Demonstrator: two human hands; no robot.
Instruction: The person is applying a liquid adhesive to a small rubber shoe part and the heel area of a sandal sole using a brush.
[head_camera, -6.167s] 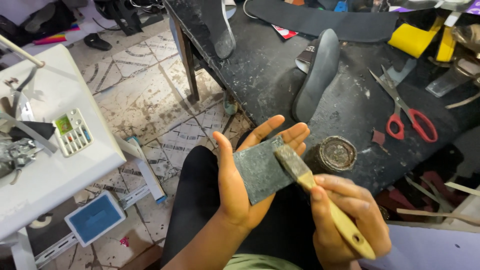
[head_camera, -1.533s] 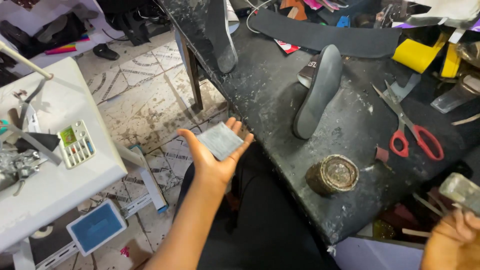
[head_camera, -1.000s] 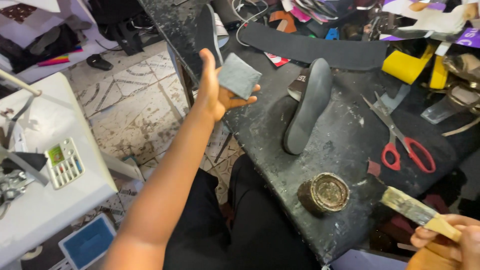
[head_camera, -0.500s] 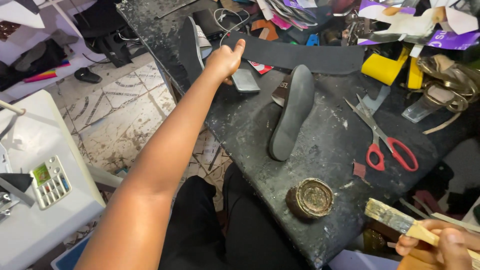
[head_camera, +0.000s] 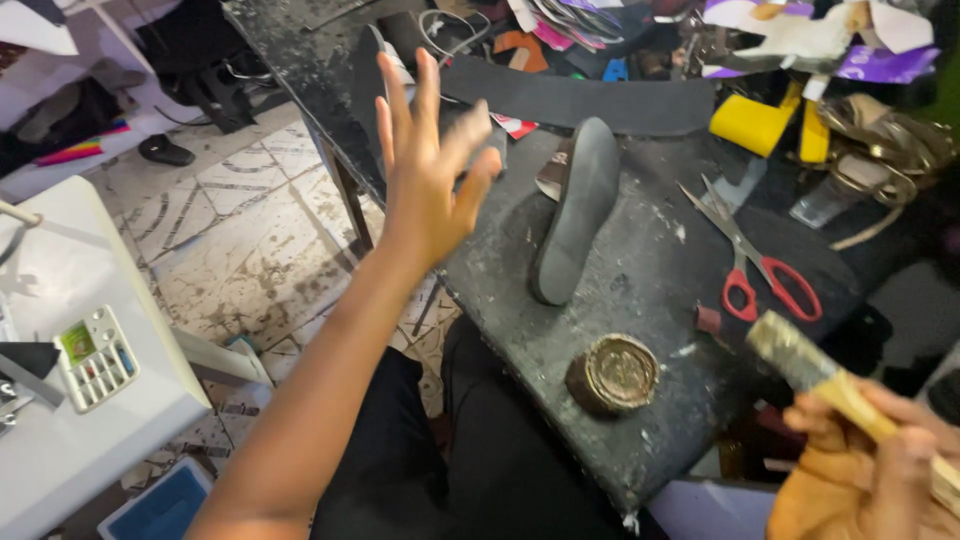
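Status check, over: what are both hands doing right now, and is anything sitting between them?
Left hand open, empty, raised over the dark table. Right hand gripping brush. Round tin and shoe sole between them.

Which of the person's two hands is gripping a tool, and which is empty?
The right hand grips a glue-caked brush by its wooden handle at the lower right. The left hand is open and empty, fingers spread above the table.

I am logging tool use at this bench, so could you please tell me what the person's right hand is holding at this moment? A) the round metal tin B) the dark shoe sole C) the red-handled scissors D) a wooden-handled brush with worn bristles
D: the right hand grips the wooden-handled brush with worn bristles, while the red-handled scissors, round metal tin and dark shoe sole lie on the black worktable.
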